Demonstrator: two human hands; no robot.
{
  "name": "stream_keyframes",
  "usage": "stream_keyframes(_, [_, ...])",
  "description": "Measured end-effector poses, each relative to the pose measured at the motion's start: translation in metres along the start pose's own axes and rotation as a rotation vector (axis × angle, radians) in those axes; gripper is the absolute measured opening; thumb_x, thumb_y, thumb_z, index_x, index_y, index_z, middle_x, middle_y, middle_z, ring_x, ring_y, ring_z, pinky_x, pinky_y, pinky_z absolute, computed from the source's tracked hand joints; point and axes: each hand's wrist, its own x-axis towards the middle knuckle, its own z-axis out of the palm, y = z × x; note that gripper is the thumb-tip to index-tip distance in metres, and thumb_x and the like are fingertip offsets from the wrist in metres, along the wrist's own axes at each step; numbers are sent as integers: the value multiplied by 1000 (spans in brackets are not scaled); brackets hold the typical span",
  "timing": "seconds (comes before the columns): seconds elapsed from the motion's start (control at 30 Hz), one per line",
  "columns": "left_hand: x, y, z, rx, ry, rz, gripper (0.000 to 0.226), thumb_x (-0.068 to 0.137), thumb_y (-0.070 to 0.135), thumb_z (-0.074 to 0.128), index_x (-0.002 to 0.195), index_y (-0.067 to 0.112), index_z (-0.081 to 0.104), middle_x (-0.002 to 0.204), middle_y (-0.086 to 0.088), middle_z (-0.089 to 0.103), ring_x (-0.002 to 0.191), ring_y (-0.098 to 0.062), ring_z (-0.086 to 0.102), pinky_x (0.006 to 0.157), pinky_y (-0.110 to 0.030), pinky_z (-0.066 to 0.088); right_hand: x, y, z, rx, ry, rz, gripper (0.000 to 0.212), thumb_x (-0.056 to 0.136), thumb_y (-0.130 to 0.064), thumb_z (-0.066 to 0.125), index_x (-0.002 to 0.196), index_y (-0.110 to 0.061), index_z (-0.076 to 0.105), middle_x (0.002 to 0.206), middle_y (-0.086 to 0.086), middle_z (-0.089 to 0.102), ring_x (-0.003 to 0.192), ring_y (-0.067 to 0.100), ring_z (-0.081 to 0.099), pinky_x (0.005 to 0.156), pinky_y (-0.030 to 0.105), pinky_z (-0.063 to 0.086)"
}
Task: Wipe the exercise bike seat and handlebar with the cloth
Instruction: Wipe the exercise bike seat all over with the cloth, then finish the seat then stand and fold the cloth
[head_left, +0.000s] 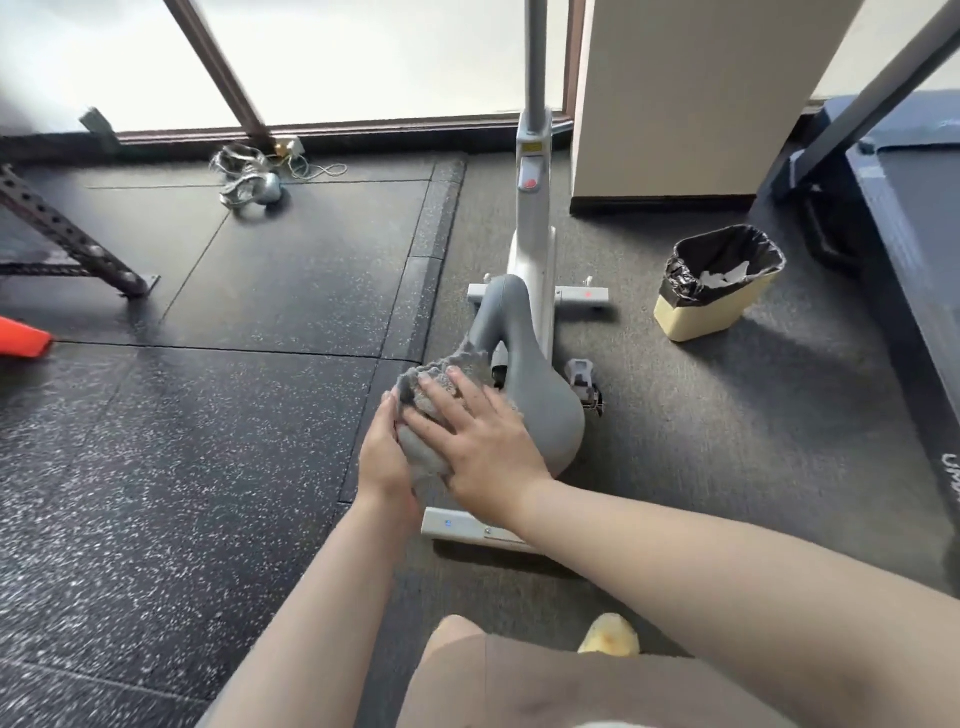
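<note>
The grey bike seat (540, 400) sits in the middle of the head view, nose pointing away from me. A grey cloth (441, 374) is bunched over the seat's left side. My right hand (478, 431) lies flat on the cloth with fingers spread, pressing it onto the seat. My left hand (382, 452) cups the seat's left rear edge against the cloth. The white bike frame (532, 208) rises beyond the seat; its post runs out of the top of the view, so the handlebar is not visible.
A yellow bin (711, 306) with a black liner stands right of the bike. A treadmill (914, 270) fills the right edge. A black rack leg (67, 234) and an orange object (23, 338) are at left. Cables and a plug strip (260, 171) lie by the window.
</note>
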Motion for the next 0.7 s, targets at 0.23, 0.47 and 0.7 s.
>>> stream_keyframes(0.23, [7,15,-22,808,-202,198,48,99,21,40,145,13,30,153,5,25,139,-1,19,112,-13,10,-42,91,-29,-154,-126,-554,52,92,-23,50,141,-35,39,154,-3,29,145,20,18,115,42,25])
stream_keyframes(0.47, [28,-3,-24,1001,-233,175,53,102,31,20,150,14,6,159,-4,-11,144,-11,-16,112,-22,-13,47,99,-40,48,-92,477,70,89,-12,44,147,-41,17,160,-2,7,146,18,5,119,38,8])
stream_keyframes(0.7, [19,4,6,851,-73,106,56,100,45,16,150,20,12,160,2,-4,145,-10,-13,115,-33,-9,-17,9,-24,130,-91,324,71,81,-10,46,146,-33,28,160,-1,8,146,19,-3,117,35,-7])
